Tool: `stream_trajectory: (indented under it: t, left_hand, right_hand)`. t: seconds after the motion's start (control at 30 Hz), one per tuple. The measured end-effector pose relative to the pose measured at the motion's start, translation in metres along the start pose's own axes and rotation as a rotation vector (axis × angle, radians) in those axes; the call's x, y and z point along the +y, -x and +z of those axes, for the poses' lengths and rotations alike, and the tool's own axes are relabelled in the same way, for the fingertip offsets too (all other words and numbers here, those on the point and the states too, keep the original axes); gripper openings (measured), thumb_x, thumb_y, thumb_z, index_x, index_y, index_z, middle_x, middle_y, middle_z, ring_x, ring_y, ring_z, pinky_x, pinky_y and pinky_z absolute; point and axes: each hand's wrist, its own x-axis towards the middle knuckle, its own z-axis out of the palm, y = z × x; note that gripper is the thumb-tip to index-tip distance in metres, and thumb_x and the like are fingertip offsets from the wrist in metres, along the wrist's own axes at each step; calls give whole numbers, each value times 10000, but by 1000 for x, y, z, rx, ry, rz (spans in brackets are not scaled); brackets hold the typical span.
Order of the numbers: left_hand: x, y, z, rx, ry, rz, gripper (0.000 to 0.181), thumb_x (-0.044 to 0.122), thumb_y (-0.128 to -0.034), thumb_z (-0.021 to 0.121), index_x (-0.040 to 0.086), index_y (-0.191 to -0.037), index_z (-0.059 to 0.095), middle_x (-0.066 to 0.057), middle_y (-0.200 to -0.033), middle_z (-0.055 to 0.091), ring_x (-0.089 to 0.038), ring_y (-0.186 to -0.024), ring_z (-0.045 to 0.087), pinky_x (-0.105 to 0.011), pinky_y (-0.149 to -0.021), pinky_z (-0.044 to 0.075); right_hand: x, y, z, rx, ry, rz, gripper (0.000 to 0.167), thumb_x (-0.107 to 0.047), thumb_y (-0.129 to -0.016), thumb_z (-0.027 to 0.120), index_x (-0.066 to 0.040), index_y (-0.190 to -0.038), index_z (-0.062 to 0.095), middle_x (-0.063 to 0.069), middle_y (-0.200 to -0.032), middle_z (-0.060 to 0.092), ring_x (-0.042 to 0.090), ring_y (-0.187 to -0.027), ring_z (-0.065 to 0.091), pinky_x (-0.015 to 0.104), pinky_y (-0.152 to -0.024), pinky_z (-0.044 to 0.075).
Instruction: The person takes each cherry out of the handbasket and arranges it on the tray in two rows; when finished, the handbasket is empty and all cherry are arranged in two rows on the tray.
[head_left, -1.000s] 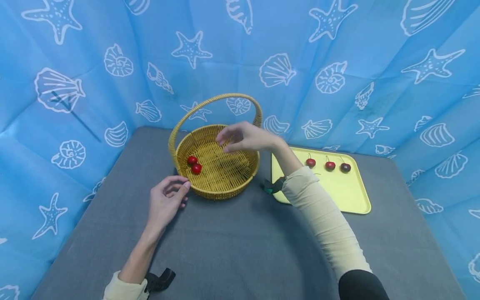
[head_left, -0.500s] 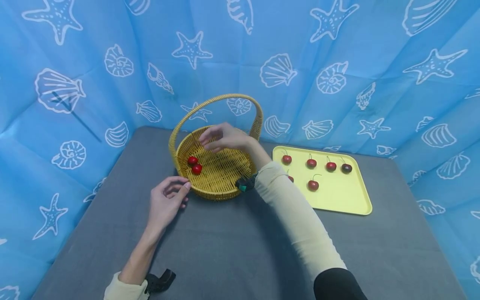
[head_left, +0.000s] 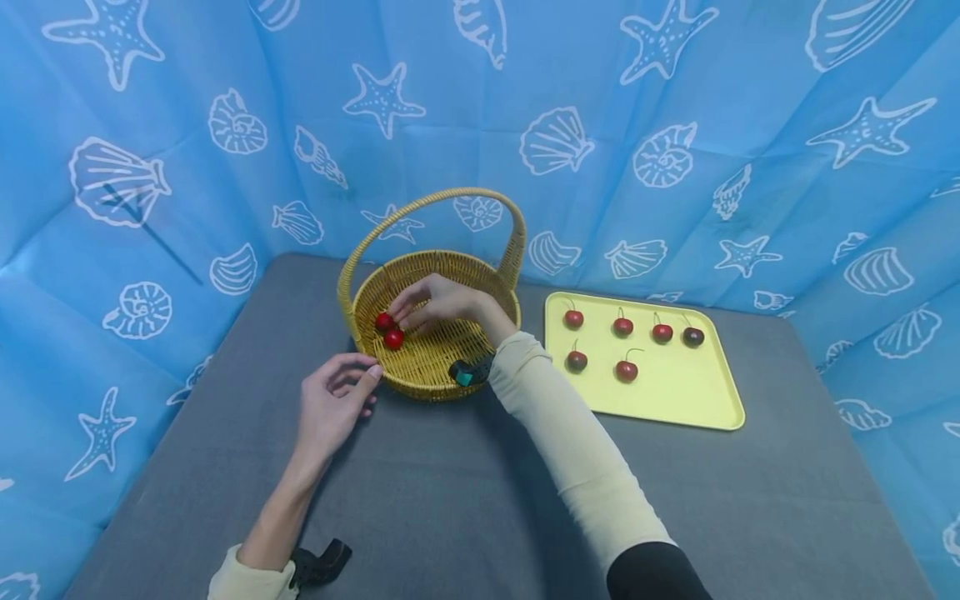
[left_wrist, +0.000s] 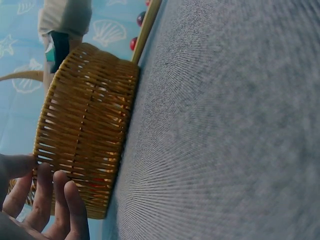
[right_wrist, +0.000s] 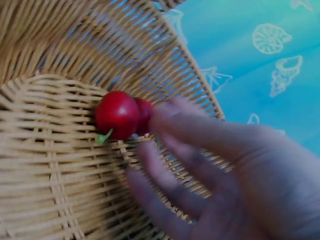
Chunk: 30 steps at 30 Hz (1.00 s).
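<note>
Inside the yellow wicker basket, two cherry tomatoes lie side by side at the left; the nearer cherry tomato shows a green stem. Partly behind it is the farther cherry tomato. My right hand reaches down into the basket, thumb and fingers apart beside the farther one. Its thumb tip overlaps that tomato in the right wrist view; whether they touch I cannot tell. At the basket's front left, my left hand pinches the rim between thumb and index finger, the other fingers lying along the outer wall.
A yellow tray to the right of the basket carries several stemmed cherries. The basket's tall handle arches over the right hand's area. Grey cloth covers the table, and a blue shell-patterned curtain hangs behind.
My right hand has moved left and down, from above the basket's middle to beside the tomatoes. More of the tray's cherries show now. The left hand stays at the rim.
</note>
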Motion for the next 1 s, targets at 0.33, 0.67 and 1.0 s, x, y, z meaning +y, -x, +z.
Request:
stream_trajectory:
  t: [0.33, 0.67, 1.0]
  left_hand:
    - [1, 1, 0, 0, -11, -10, 317, 287, -1043, 765, 34, -1228, 719, -178, -973, 786, -230, -716, 768, -336, -585, 658]
    - [1, 0, 0, -7, -23, -13, 325, 293, -1049, 756, 33, -1240, 715, -188, -979, 783, -241, -724, 768, -325, -588, 657]
    - [1, 0, 0, -10, -27, -19, 322, 289, -1050, 754, 34, -1242, 714, -172, -986, 787, -228, -732, 768, -328, -597, 661]
  right_hand:
    - [7, -1, 6, -105, 103, 5, 414, -91, -1048, 713, -109, -1460, 672, 117, -1502, 654, 253, -1326, 667, 350, -1041, 643]
    - [1, 0, 10, -204, 244, -24, 472, -192, -1035, 752, -177, -1496, 655, 62, -1580, 616, 221, -1399, 628, 343, -1142, 582]
    - [-3, 2, 10, -141, 184, 26, 411, -150, -1019, 769, -135, -1425, 704, 56, -1420, 703, 184, -1185, 708, 334, -1022, 639]
